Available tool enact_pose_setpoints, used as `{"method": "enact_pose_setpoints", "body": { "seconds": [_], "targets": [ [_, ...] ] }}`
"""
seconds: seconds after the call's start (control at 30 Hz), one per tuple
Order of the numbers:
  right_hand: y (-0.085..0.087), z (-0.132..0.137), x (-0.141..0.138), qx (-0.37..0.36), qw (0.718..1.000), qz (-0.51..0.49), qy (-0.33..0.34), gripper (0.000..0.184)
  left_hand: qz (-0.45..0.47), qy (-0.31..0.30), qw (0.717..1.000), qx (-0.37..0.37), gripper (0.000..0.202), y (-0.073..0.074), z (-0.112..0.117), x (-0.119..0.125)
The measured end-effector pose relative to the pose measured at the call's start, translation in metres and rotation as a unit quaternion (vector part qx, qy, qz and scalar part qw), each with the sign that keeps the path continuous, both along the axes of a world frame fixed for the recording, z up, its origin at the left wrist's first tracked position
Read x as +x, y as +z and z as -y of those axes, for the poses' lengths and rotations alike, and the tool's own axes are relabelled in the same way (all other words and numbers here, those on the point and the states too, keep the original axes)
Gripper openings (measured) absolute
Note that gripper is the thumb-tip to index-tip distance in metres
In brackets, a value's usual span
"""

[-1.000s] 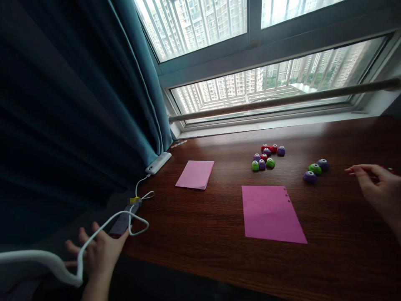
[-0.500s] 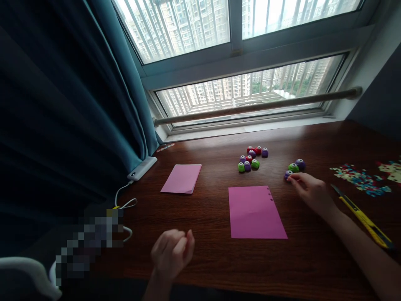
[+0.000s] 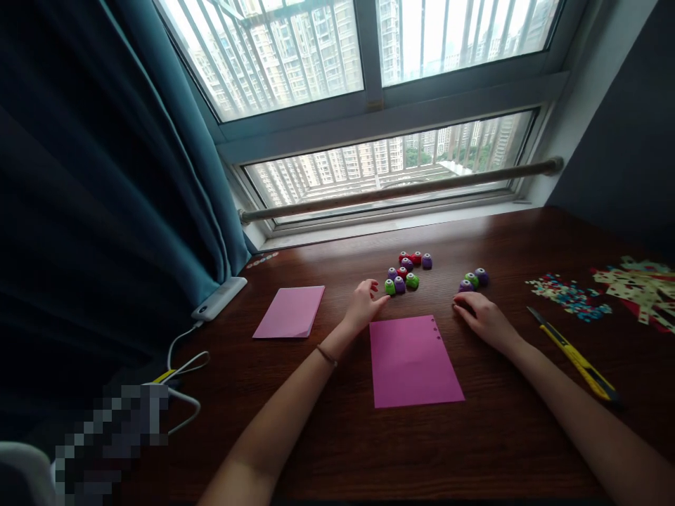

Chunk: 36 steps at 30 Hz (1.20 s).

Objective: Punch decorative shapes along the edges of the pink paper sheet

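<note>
While the left grip (image 3: 363, 306) is released and the right grip (image 3: 484, 320) unclear, tabletop (image 3: 431, 299) beyond the pink sheet's (image 3: 414, 362) edge separates them.

Left hand (image 3: 363, 306) unclenched, moved forward to near green figure (image 3: 389, 287); right hand (image 3: 484, 320) nearer magenta sheet (image 3: 412, 362).

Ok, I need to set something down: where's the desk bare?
The desk is bare between the forearms, in front of the magenta sheet, and between the pale pink stack and the windowsill. The right is crowded with the yellow cutter, paper bits and scraps; small coloured pieces crowd beyond both hands.
</note>
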State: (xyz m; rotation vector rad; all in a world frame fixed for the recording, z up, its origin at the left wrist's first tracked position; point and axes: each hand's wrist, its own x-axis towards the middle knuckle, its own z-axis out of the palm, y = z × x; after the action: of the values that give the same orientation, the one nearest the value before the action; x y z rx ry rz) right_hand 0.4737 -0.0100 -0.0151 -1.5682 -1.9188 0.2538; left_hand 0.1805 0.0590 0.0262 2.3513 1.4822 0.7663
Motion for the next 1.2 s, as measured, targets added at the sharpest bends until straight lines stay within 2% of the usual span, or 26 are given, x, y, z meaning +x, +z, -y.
{"method": "enact_pose_setpoints", "body": {
  "seconds": [0.2,0.37,0.8,1.2],
  "targets": [
    [0.004,0.003,-0.006,-0.003,1.0,-0.01,0.008,0.027,-0.036,0.039,0.999,0.01,0.029,-0.004,-0.016,0.034],
    [0.009,0.008,-0.009,-0.013,1.0,-0.017,0.01,0.026,-0.069,0.069,0.995,-0.004,0.03,-0.011,-0.026,0.047],
    [0.016,0.011,-0.015,-0.016,1.0,-0.024,0.011,0.025,-0.08,0.086,0.993,-0.028,0.03,-0.025,-0.032,0.048],
    [0.014,0.012,-0.013,-0.017,0.999,-0.031,0.011,0.025,-0.008,0.04,0.998,-0.041,0.029,-0.029,-0.036,0.039]
  ]
}}
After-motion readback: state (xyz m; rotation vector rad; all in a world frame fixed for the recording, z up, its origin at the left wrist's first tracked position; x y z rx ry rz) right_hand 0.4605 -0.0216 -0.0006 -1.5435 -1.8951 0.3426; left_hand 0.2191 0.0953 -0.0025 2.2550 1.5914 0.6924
